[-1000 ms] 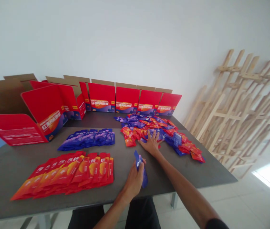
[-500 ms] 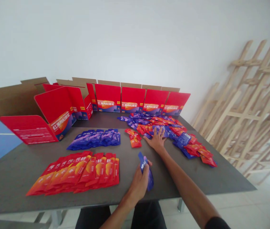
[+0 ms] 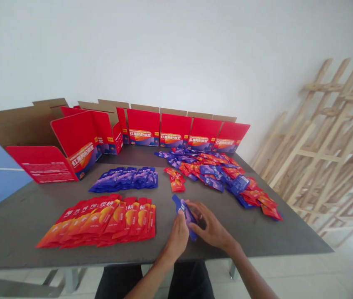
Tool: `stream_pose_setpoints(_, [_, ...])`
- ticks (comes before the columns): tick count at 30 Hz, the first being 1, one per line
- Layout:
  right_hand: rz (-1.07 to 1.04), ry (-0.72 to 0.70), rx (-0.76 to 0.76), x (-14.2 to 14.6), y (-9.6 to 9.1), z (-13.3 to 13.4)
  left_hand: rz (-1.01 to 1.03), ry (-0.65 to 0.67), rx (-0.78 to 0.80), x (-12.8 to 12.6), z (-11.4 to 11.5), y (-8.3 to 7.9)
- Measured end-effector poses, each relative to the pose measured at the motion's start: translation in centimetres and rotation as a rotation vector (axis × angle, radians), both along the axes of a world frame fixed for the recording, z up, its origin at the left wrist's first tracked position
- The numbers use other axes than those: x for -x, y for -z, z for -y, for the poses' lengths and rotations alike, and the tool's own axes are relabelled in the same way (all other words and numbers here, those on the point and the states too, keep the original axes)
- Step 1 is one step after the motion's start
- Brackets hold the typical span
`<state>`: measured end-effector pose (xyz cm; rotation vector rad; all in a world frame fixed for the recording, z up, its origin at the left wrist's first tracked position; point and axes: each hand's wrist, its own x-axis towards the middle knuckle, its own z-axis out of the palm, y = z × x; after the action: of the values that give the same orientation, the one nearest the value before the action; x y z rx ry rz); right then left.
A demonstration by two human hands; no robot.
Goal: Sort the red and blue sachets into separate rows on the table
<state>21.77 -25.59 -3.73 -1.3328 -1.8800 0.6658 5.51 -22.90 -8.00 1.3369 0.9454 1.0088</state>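
My left hand (image 3: 176, 233) grips a blue sachet (image 3: 181, 209) above the near edge of the dark table (image 3: 14, 232). My right hand (image 3: 209, 226) has closed in on the same sachet, its fingers curled against the lower part. A neat row of red-orange sachets (image 3: 101, 220) lies to the left of my hands. Behind that sits a row of blue sachets (image 3: 126, 178). A loose mixed heap of red and blue sachets (image 3: 223, 174) spreads across the right side. Two or three red sachets (image 3: 175, 180) lie apart from the heap.
Open red cartons (image 3: 173, 131) stand in a line along the table's far edge, with a larger one (image 3: 70, 145) at the left. Wooden frames (image 3: 329, 141) lean against the wall on the right. The white wall rises behind.
My right hand has left the mixed heap and come back to the blue sachet held by my left hand. The few red sachets now lie separate from the heap.
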Motion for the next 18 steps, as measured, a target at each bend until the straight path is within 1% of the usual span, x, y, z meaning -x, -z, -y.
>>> stream_pose_setpoints(3, [0.025,0.022,0.021,1.3,-0.1,1.4,0.003,0.041,-0.016,0.0,-0.1,0.3])
stream_pose_setpoints(7, [0.118,0.061,-0.018,1.3,-0.5,1.5,0.014,0.063,-0.049,-0.1,0.1,0.2])
stream_pose_setpoints(10, [0.131,0.028,0.041,0.7,-0.8,1.6,0.031,0.078,-0.092,0.0,0.2,0.1])
stream_pose_setpoints(13, [0.139,-0.002,0.116,0.4,-1.3,1.9,0.025,0.110,-0.069,0.3,0.4,-0.1])
stream_pose_setpoints(16, [0.171,-0.026,0.124,0.6,-1.6,2.1,0.026,0.160,-0.036,0.6,0.4,-0.4])
stream_pose_setpoints(18, [0.186,-0.033,0.099,0.8,-1.5,2.2,0.027,0.154,-0.046,0.7,0.4,-0.5])
